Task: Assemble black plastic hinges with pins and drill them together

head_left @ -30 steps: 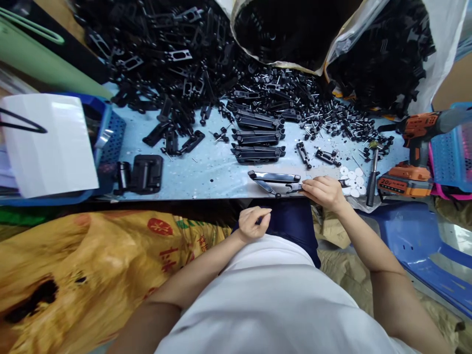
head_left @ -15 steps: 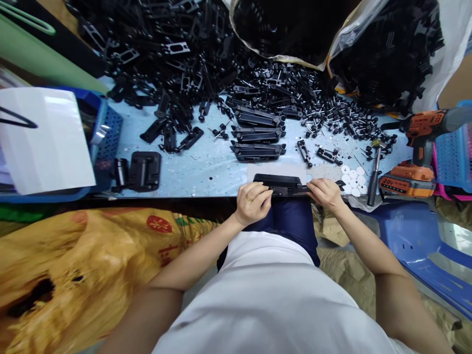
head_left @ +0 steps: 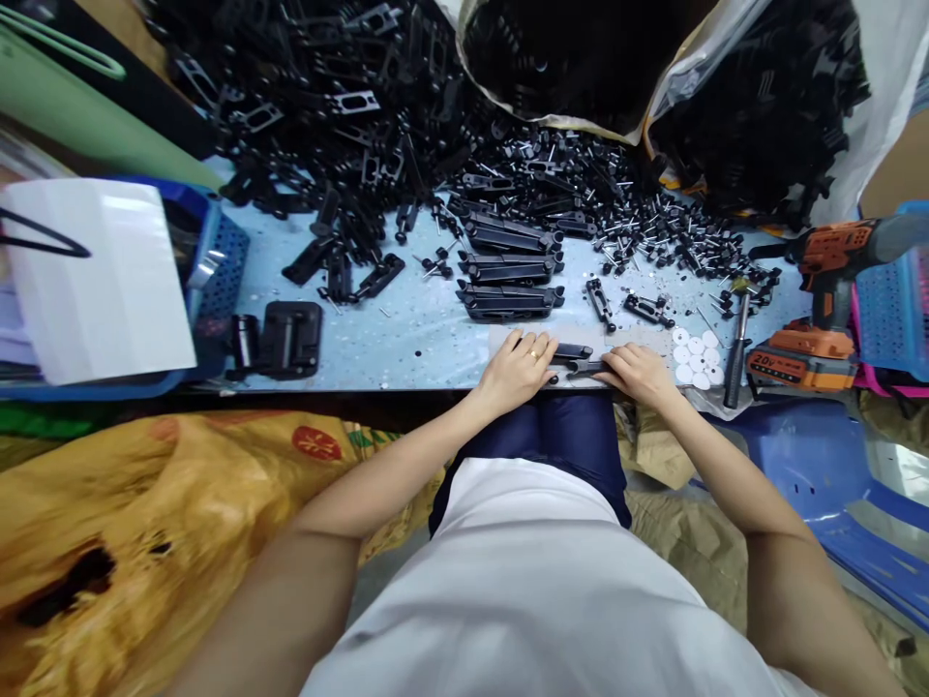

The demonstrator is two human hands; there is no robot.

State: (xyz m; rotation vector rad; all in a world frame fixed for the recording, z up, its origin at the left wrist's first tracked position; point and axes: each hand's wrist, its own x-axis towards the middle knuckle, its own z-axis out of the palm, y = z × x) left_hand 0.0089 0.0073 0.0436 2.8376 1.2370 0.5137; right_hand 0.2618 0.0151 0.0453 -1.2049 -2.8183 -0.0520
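At the table's near edge, my left hand (head_left: 514,373), with a ring on one finger, is closed over the left end of a long black plastic part (head_left: 573,351). Its fingers hide that end. Pinched in my right hand (head_left: 640,373) is the end of a smaller black plastic arm (head_left: 584,368), which lies along the near side of the long part. Whether the two are joined I cannot tell. Just beyond my hands, several folded black plastic assemblies (head_left: 510,300) lie in a stacked row. Two small black brackets (head_left: 648,309) rest right of them.
A heap of black parts (head_left: 348,102) and loose black-headed screws (head_left: 657,227) cover the back. To the right are white discs (head_left: 697,358), a hammer (head_left: 735,358) and an orange cordless drill (head_left: 827,290). A blue basket (head_left: 226,257) and a black mount (head_left: 291,339) are left.
My left hand has moved slightly right and forward, its fingers now over the top of the long part's left end. My right hand stays nearly in place.
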